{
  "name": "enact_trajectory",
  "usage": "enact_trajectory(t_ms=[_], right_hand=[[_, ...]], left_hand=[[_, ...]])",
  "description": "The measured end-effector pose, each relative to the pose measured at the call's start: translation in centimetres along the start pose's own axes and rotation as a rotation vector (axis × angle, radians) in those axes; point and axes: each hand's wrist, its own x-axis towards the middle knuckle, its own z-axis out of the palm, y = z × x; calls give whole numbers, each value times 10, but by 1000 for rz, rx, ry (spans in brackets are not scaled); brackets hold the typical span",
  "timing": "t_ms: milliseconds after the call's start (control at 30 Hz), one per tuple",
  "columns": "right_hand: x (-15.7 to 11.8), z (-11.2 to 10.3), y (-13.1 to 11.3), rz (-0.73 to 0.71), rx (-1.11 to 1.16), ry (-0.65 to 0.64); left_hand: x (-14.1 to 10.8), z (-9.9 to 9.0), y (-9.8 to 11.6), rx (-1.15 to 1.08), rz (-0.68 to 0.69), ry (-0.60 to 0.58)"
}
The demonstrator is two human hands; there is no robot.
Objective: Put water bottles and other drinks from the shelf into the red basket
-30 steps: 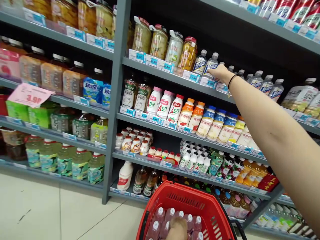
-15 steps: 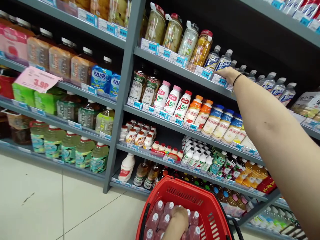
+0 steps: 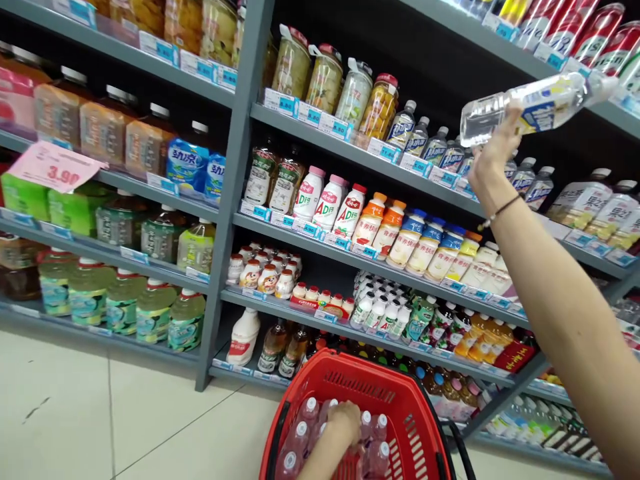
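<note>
basket (image 3: 417, 400): red | shelving (image 3: 239, 167): blue-grey | price sign (image 3: 53, 167): pink, red digits

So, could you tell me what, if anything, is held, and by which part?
Right hand: a clear bottle, near its base. Left hand: in the basket, grip unclear.

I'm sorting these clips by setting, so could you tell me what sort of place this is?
Probably a supermarket drinks aisle: price tags line the shelves, bottles stand in rows, and there is a red shopping basket.

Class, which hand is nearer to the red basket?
Left: the left hand is inside the red basket, among bottles; the right hand, holding a clear bottle, is up by the shelves.
</note>
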Motion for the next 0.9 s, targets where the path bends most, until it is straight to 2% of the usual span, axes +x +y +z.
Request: enact_trajectory(t_ms=[33, 100, 200, 233, 267, 300, 367, 433, 500, 567, 600, 700, 767, 833, 900], right_hand=[[-23, -8, -23, 109, 158, 146], [-81, -19, -82, 279, 327, 318], [-191, -27, -175, 475, 337, 406], [-231, -28, -203, 584, 310, 404], [-272, -28, -227, 742, 301, 346], [-312, -27, -249, 898, 291, 288], [-388, -21, -286, 1107, 232, 226], [-452, -10, -313, 1254, 195, 165], [-499, 3, -331, 1369, 182, 100], [-528, 15, -343, 1460, 172, 14], [-536, 19, -346, 1497, 153, -49], [-546, 22, -352, 1570, 49, -311], [-547, 19, -352, 1588, 68, -437], [-551, 16, -351, 1588, 230, -423], [-559, 13, -349, 1605, 438, -278]], left_hand=[[-3, -2, 2, -19, 4, 8], [-8, -7, 6, -70, 26, 40], [-10, -21, 10, -182, 44, 184], [-8, -27, 10, -232, 39, 259], [-6, -33, 11, -286, 31, 337], [-2, -39, 11, -342, 23, 404], [8, -48, 14, -453, 27, 487], [17, -51, 20, -713, 114, 514], [23, -48, 30, -1102, 269, 483], [25, -40, 41, -1380, 367, 406], [26, -35, 47, -1415, 350, 374], [28, -21, 55, -1421, 145, 378], [30, -17, 55, -1480, 60, 409], [33, -19, 52, -1560, 46, 410], [33, -24, 48, -1643, 44, 396]])
